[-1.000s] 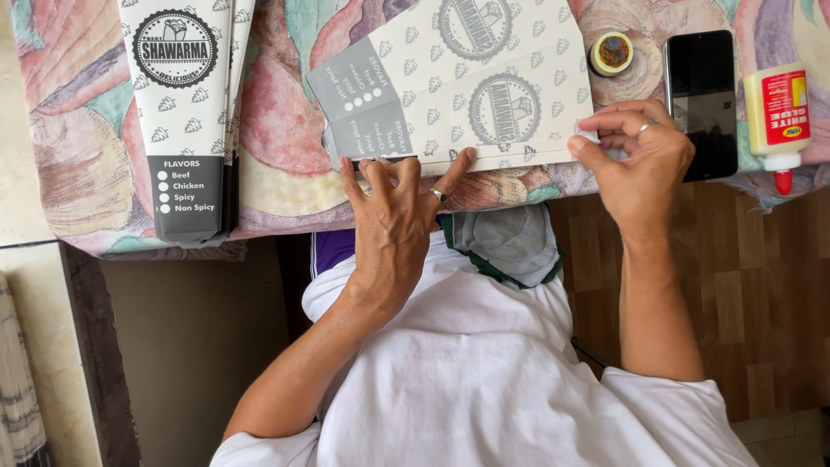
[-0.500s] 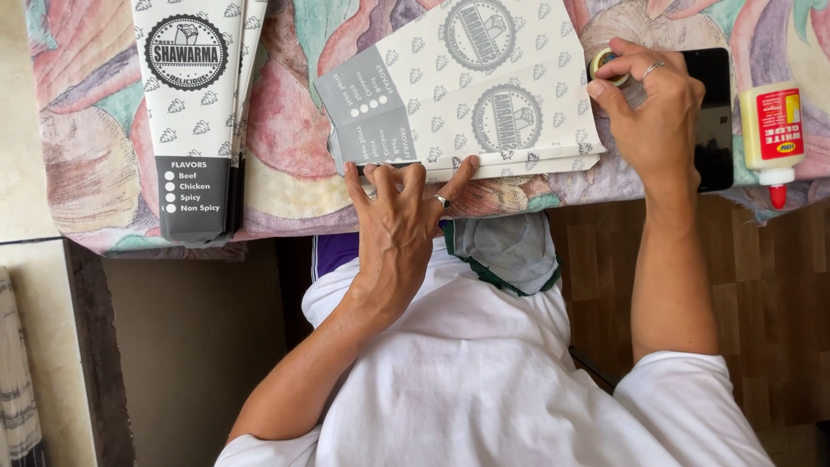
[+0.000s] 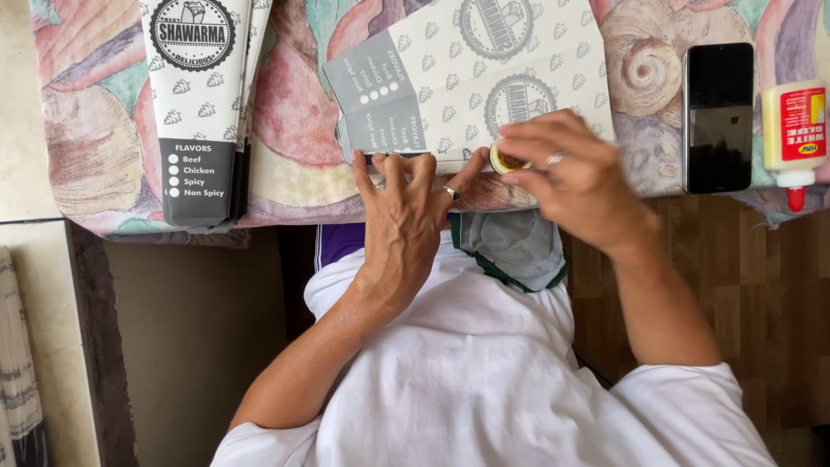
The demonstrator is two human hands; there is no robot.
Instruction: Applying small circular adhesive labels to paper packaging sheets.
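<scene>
Cardboard sleeve lies flat on the patterned cloth: light, thin, creases easily, so you'd hold it by the near edge. Your left hand presses it with fingers spread; your right hand pinches a small round tape roll. Farther off sit a phone and glue bottle.

Patterned cloth-covered table bears printed sleeves, phone, glue bottle.
</scene>
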